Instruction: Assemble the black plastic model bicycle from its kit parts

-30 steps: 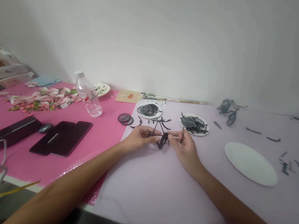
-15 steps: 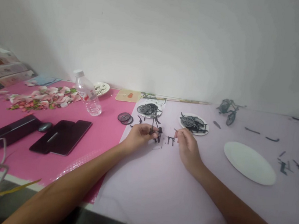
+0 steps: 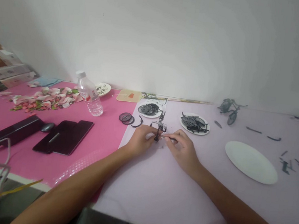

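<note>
My left hand is closed around the lower part of a small black model bicycle frame, which it keeps upright over the pale tabletop. My right hand pinches a thin dark rod-like piece. Its inner end is at the frame, beside my left fingertips; whether it touches is too small to tell. To the left lie two black spoked wheels and a curved black strip. Behind my hands, two white plates, the left one and the right one, carry black bicycle parts.
A model bicycle stands at the back right. Nearer are a white oval plate and scattered dark parts. On the pink cover at left are a plastic bottle, artificial flowers, dark phone-like devices and a computer mouse.
My right hand has moved left with the thin piece, up to the frame. The frame has been turned in my left hand. A small black bracket-like part between the hands is no longer visible.
</note>
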### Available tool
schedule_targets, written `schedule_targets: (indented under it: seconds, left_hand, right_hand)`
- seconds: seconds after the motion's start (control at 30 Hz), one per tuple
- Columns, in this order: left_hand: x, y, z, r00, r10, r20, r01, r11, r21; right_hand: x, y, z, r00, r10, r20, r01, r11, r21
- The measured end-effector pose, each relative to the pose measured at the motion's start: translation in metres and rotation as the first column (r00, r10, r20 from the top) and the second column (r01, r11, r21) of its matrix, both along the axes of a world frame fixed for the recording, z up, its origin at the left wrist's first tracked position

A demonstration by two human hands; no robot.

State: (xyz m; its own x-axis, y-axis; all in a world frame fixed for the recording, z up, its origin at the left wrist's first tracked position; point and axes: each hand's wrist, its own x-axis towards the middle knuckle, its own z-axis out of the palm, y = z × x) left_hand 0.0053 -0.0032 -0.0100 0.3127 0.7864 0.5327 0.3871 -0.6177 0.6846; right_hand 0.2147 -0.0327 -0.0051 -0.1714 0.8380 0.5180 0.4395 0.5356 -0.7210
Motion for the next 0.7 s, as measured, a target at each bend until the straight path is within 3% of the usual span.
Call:
schedule_targets:
  seconds: [0.7]
  left_hand:
    - [0.0019, -0.001, -0.0016, 0.999, 0.01, -0.031, -0.011, 1.0, -0.02]
  right_hand:
    - [-0.001, -0.0025, 0.0025, 0.998, 0.031, 0.057, -0.028, 0.998, -0.063]
